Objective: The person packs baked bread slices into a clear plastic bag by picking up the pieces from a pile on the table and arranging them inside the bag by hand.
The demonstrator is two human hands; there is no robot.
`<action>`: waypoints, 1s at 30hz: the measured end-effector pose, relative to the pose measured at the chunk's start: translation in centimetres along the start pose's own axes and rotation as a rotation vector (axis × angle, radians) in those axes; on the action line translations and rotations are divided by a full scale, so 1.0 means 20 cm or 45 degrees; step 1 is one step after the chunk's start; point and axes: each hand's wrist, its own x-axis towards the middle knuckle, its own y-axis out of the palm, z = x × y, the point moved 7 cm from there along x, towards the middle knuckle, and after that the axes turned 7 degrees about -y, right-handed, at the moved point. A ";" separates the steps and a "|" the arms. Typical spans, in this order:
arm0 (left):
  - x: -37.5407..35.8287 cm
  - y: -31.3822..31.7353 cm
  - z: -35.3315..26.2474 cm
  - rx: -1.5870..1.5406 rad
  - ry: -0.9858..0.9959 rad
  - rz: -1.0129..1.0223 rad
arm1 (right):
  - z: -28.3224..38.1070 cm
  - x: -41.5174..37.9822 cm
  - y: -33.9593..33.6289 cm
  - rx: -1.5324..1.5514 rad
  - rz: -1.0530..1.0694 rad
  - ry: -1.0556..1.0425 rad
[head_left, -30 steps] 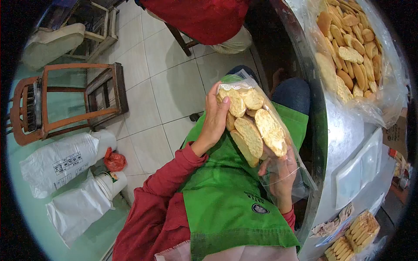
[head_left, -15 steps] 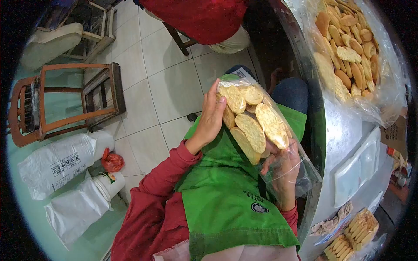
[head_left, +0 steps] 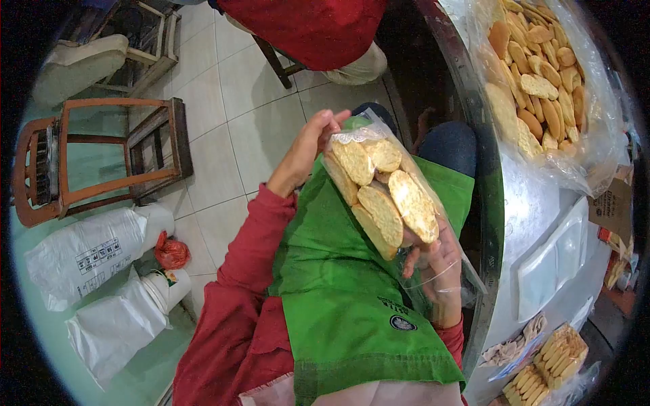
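A clear plastic bag of oblong golden rusks (head_left: 386, 196) is tilted over my green apron (head_left: 332, 291). Several rusks lie in layers inside it, the pale coated sides facing up. My left hand (head_left: 306, 150) is at the bag's upper left end, its fingers bent at the corner with the white scalloped print. At the lower right, my right hand (head_left: 437, 264) shows through the loose clear plastic of the bag's other end. Its fingers curl close beneath the lowest rusks, and the rusks hide part of them.
To my right, a metal table (head_left: 525, 210) bears a large plastic bag heaped with rusks (head_left: 542, 88), flat clear bags (head_left: 555, 260) and packed rusks (head_left: 558, 355). A person in red (head_left: 305, 30) sits ahead. A wooden chair (head_left: 122, 145) and white sacks (head_left: 88, 254) are at left.
My left hand has slid up from the bag's side to its end corner, the thumb leaving the front. The filled bag has shifted slightly left and down, my right hand with it.
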 end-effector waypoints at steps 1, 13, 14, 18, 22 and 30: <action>0.02 0.03 0.00 -0.107 -0.047 0.164 | -0.01 -0.02 -0.01 0.031 -0.009 -0.005; -0.20 0.18 -0.07 -0.058 -0.146 0.288 | 0.04 -0.13 -0.05 -0.135 0.035 0.101; -0.23 0.19 -0.08 -0.189 -0.120 0.292 | 0.04 -0.15 -0.05 -0.209 0.101 0.128; -0.30 0.17 -0.04 -0.451 -0.032 0.310 | 0.03 -0.21 -0.06 -0.228 0.163 0.325; -0.33 0.14 0.03 -0.415 -0.103 0.322 | 0.04 -0.20 -0.05 -0.073 0.256 0.378; -0.25 0.19 -0.03 -0.358 -0.083 0.386 | -0.05 -0.24 0.03 -0.028 0.247 0.654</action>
